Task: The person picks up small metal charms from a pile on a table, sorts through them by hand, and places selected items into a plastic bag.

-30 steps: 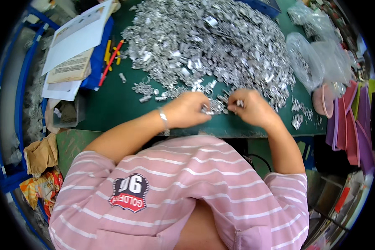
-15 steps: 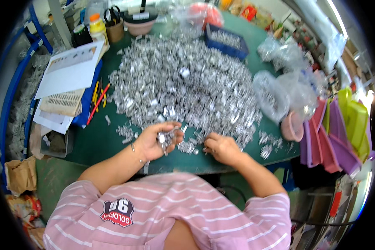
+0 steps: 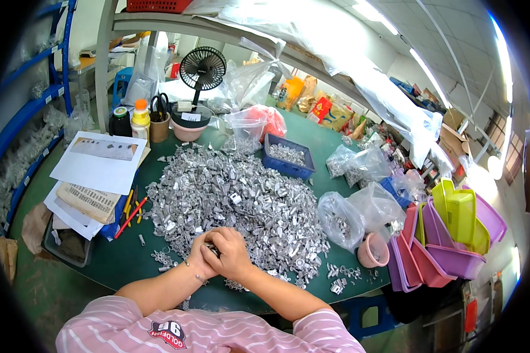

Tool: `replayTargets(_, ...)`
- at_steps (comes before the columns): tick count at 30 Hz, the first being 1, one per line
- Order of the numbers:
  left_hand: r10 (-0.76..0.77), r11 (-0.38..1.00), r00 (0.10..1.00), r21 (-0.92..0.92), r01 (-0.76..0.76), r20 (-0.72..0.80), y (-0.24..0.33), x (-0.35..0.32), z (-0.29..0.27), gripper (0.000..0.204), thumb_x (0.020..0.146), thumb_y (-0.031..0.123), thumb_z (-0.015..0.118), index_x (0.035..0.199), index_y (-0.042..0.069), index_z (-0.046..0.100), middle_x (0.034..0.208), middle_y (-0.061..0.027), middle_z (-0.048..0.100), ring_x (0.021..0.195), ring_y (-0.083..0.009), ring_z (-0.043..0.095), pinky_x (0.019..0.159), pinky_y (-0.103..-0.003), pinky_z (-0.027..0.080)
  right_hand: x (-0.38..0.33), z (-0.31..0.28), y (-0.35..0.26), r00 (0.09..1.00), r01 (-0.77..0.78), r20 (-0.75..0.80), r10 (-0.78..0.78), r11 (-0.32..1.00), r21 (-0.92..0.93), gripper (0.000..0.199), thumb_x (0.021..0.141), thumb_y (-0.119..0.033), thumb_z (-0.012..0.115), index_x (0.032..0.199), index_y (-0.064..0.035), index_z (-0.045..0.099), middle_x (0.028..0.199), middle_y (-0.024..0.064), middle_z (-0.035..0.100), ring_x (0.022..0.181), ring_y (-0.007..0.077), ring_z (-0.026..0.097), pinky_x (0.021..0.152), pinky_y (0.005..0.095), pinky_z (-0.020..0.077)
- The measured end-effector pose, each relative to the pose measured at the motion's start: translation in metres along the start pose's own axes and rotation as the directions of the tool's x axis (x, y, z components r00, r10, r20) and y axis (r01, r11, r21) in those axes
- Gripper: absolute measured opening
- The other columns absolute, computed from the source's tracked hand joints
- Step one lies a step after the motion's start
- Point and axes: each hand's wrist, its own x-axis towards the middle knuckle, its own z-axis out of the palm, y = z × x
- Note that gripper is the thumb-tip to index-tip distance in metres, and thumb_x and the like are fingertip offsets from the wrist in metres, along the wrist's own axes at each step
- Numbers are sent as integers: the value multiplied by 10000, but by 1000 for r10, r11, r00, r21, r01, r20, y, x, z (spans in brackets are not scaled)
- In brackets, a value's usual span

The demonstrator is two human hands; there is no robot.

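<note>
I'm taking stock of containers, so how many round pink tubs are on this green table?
2: a round pink tub at the far left, below the black fan, and a second tub at the right, beside the clear bags. Others may be hidden.

Left: mostly bare tabletop (image 3: 115,262), room to pass, then a red stick (image 3: 131,218) and papers (image 3: 99,162) | Ahead: big metal heap (image 3: 259,206) just past the hands (image 3: 231,252), blocking | Right: bare strip by the near edge, loose bits (image 3: 338,286), then pink cup (image 3: 369,257) and plastic bags (image 3: 340,226) | Far: blue tray (image 3: 288,168), thin gap between it and bags
</note>
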Motion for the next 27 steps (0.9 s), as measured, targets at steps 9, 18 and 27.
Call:
replayTargets(9, -34, 997, 993, -66, 26, -117, 15, -5, 14, 327, 904, 310, 364, 1053, 94, 560, 1139, -124, 559, 1097, -265, 524, 968, -424, 394, 15, -5, -8, 992, 38, 120, -27, 995, -92, 176, 794, -165, 602, 910, -34, 588, 968, 115, 605, 886, 303, 573, 813, 402, 432)
replayTargets(18, -111, 959, 933, -284, 10, -342, 29, 12, 36, 242, 852, 280, 462, 975, 118, 594, 970, -60, 613, 813, -237, 588, 584, -328, 485, 101, -143, 31, 930, 197, -210, -302, 892, -408, 203, 716, -38, 647, 907, -43, 578, 955, 123, 607, 914, 304, 567, 804, 403, 409)
replayTargets(27, -139, 943, 937, -332, 27, -319, 24, 21, 33, 237, 840, 268, 476, 984, 135, 608, 984, -36, 614, 820, -235, 573, 569, -309, 478, 221, -355, 68, 879, -216, -353, -322, 391, -894, 239, 756, -47, 544, 987, -51, 602, 1013, 114, 604, 994, 299, 546, 845, 411, 419)
